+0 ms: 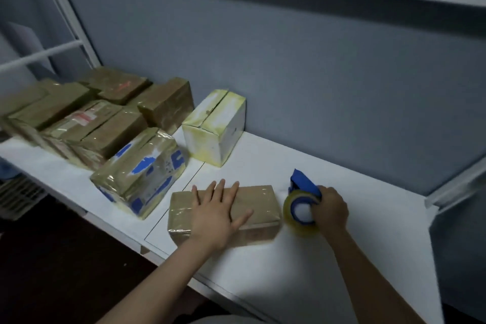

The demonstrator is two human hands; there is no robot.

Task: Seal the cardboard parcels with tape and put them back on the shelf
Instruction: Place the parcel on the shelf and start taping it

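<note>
- Brown parcel (pixel 263 198) — flat, glossy with clear tape, near the front edge of the white shelf (pixel 289 258).
- Blue tape dispenser (pixel 302 200) with clear roll, just right of that parcel.
- White-and-yellow box (pixel 215 129) — upright by the back wall, top seam untaped.
- Blue-patched taped parcel (pixel 142 171) beside it on the left.
- Stacked brown parcels (pixel 86 118) further left.

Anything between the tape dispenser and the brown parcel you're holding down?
Nothing visible: only bare white shelf lies between the tape dispenser in the right hand and the parcel. The left hand rests flat on the parcel's top.
</note>
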